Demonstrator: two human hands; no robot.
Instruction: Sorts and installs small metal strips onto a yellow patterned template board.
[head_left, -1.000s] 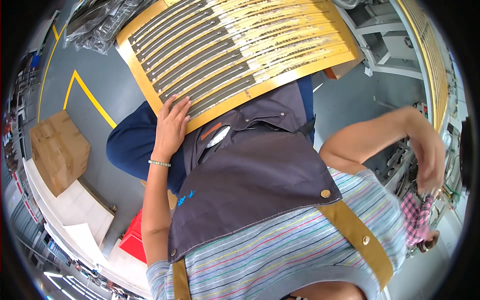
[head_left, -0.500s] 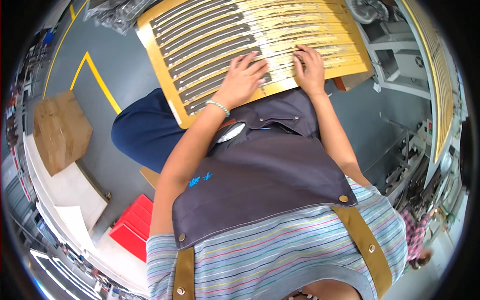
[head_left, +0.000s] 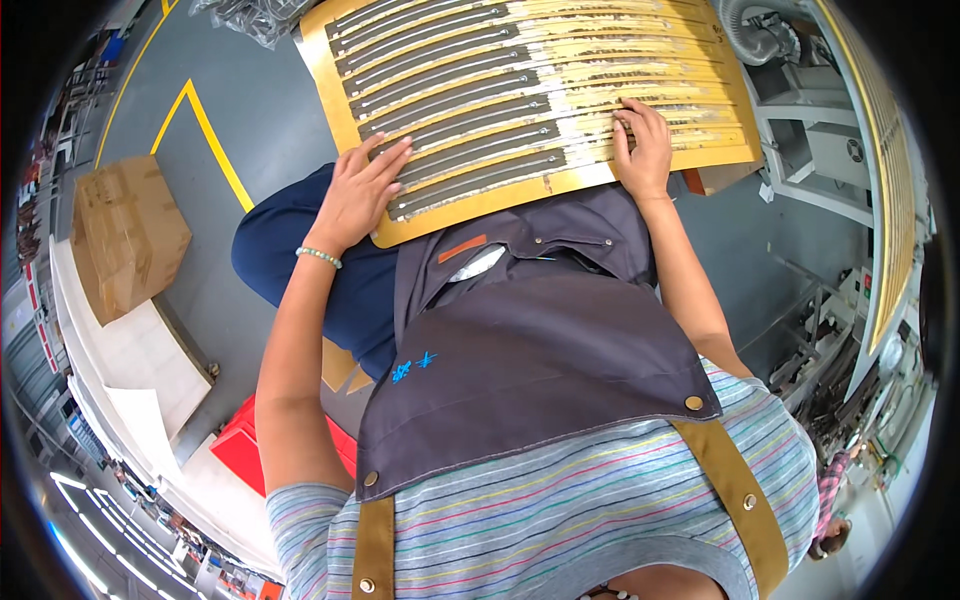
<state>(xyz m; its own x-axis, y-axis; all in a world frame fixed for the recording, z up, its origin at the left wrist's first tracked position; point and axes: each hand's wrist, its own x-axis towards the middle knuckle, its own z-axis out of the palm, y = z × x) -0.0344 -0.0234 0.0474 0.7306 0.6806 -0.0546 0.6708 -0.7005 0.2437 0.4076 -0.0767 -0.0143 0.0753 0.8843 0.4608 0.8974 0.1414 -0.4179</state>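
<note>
A yellow panel [head_left: 575,178] lies across my lap, tilted in view. Rows of dark strips [head_left: 470,130], each with a thin pale line, fill its left part. Toward the right, the rows look yellow with whitish patches. My left hand [head_left: 356,195], wearing a beaded bracelet, rests on the panel's left edge with fingers stretched over the strip ends. Near the panel's front edge, my right hand [head_left: 646,155] touches the yellow rows, fingers loosely bent and thumb apart. Nothing shows in either hand, though the right fingertips are partly hidden.
A cardboard box [head_left: 135,235] stands at left beside a pale board [head_left: 150,345]. A red bin [head_left: 235,450] sits near my left elbow. At right are a white metal frame [head_left: 825,150] and another upright yellow panel [head_left: 885,170]. Clear plastic wrapping [head_left: 258,18] lies at the far left.
My left hand has slid left from the middle of the panel to its left edge. My right hand has stayed at about the same place on the panel. The whole view has shifted slightly.
</note>
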